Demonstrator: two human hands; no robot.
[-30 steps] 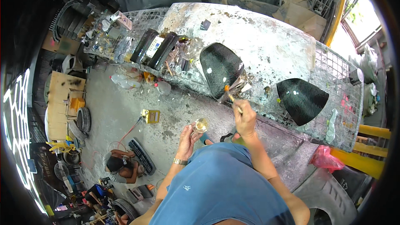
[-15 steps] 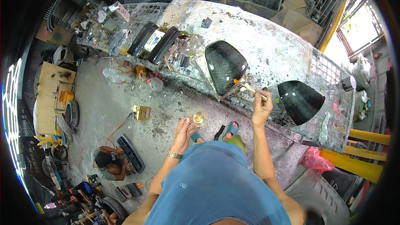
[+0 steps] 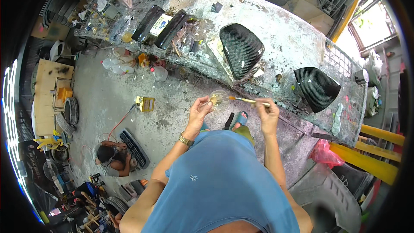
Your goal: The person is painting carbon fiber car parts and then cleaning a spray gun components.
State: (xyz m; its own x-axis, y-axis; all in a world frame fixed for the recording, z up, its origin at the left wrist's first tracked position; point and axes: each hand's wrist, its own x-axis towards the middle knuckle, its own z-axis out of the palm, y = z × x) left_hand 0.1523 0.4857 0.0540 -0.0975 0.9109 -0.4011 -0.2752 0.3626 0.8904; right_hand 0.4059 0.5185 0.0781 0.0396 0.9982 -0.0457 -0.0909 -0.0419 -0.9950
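L hand (image 3: pixel 199 111) is closed round a small clear cup (image 3: pixel 218 100), fingers under and beside it, holding it up at chest level just short of the tabletop (image 3: pixel 297 39) edge, prob. so the liquid stays level and within reach. R hand (image 3: pixel 268 111) pinches a thin brush (image 3: pixel 249 101) by its handle end; the orange-tipped bristles point left, at the cup's rim, looks like loading or wiping the tip. Two glossy black carbon-weave mirror covers sit on the stained tabletop: one (image 3: pixel 240 49) straight ahead, near the brush, propped off the surface on scraps; the other (image 3: pixel 317 88) to the right, by the wire mesh edge. Further left lie two long dark carbon strips (image 3: pixel 159 28). Below, another person (image 3: pixel 110 159) crouches on the floor.
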